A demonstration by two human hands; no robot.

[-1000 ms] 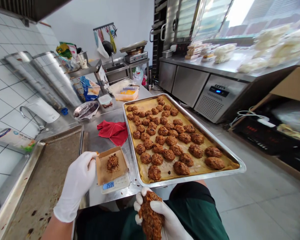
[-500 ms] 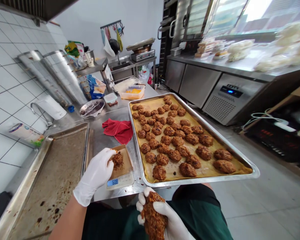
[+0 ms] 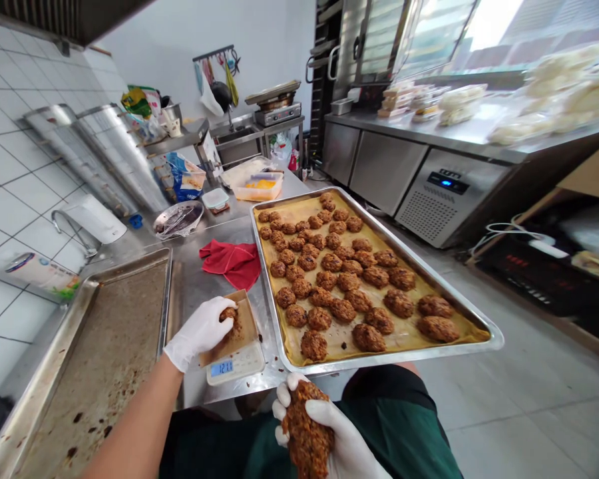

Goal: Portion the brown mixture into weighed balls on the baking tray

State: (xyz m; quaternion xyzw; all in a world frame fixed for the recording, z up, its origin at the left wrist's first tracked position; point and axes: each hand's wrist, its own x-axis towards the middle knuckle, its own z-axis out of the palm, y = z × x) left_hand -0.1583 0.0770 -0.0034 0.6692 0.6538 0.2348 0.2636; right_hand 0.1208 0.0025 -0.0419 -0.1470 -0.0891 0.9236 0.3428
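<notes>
My gloved left hand [image 3: 199,330] is closed around a small lump of brown dough [image 3: 229,317] on a brown paper tray [image 3: 242,330]. That tray rests on a small digital scale [image 3: 234,364] whose blue display is lit. Low in front of my body, my gloved right hand [image 3: 329,432] grips a large mass of the same brown dough [image 3: 304,432]. To the right lies a big metal baking tray [image 3: 479,319] lined with brown paper and covered with several rows of shaped dough mounds [image 3: 339,279].
A dirty empty baking tray [image 3: 104,346] lies left of the scale. A red cloth [image 3: 232,261], a metal bowl [image 3: 177,219], plastic containers [image 3: 257,186] and a roll of paper [image 3: 92,218] sit further back on the steel counter. A steel refrigerated counter [image 3: 429,173] stands across the aisle.
My left hand moved from the edge of the paper tray onto the dough lump and closed round it. The scale reading changed. My right hand kept still with its dough.
</notes>
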